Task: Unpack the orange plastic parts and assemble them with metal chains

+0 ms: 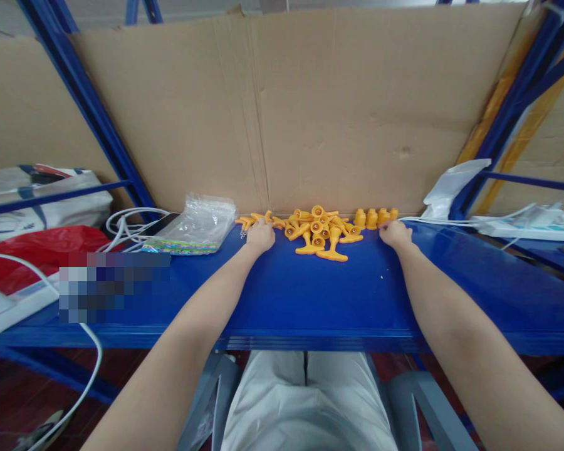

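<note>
My left hand (262, 236) reaches to the left end of a line of yellow plastic pieces, its fingers curled down over a yellow T-shaped handle (267, 217). Small metal bits, perhaps a chain, show beside its fingertips. In the middle lies a heap of yellow T-shaped handles (333, 241), several with round hollow ends turned towards me. Short yellow caps (371, 219) stand in a row right of the heap. Against the right end of that row is my right hand (395, 234), its fingers closed; whatever they grip is hidden.
Clear plastic bags (202, 225) lie left of my left hand, near white cables (122, 225) and a red bag (37, 254). A cardboard sheet (333, 113) walls the back of the blue shelf (310, 307). White packaging (451, 188) stands by the right post.
</note>
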Motion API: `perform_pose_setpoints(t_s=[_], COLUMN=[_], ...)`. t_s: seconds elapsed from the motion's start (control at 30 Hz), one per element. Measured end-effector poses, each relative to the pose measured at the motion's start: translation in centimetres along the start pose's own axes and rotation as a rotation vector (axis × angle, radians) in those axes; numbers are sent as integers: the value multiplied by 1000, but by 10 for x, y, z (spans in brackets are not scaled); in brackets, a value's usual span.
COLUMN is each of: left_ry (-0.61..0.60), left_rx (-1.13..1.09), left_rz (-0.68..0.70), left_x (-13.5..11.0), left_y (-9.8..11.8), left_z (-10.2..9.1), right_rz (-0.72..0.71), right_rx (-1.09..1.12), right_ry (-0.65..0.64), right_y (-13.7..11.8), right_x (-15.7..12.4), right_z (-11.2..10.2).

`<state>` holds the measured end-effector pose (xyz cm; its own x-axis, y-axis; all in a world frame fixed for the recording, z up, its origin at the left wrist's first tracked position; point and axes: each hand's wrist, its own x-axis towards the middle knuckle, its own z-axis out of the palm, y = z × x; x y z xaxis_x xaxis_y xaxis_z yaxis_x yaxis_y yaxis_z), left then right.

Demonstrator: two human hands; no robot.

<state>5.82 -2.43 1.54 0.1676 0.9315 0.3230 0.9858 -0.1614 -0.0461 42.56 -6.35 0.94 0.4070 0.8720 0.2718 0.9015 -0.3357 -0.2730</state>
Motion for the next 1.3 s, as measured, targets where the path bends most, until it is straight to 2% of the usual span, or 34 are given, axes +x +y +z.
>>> perform_pose_setpoints(t_s=[0.17, 0.4, 0.73, 0.83, 0.93, 1.07, 1.17, 1.3], left_ry=[-56, -54, 63, 116, 156, 111, 87, 68], left_rx=[-32, -13, 39, 29, -26, -152, -247, -376], left_rz=[-14, -66, -92, -37, 111, 227, 223, 146], left_x=[2, 1, -5, -5, -5, -4, -1, 7], left_y=[-2, -4, 0, 1, 6, 16, 19, 15], left_z=[1, -2, -4, -4, -3, 2, 8, 14], right_rz=[-9, -13, -9, -13, -4, -5, -5, -1], right_rx=[10, 13, 8, 16, 19, 23, 23, 25], right_ry=[0, 2, 4, 13, -2, 3, 5, -3], right_y=[3, 2, 2, 3, 3, 3, 3, 0], right_x=[4, 2, 2, 3, 3, 4, 4, 1], right_z=[3, 2, 2, 3, 3, 3, 3, 0])
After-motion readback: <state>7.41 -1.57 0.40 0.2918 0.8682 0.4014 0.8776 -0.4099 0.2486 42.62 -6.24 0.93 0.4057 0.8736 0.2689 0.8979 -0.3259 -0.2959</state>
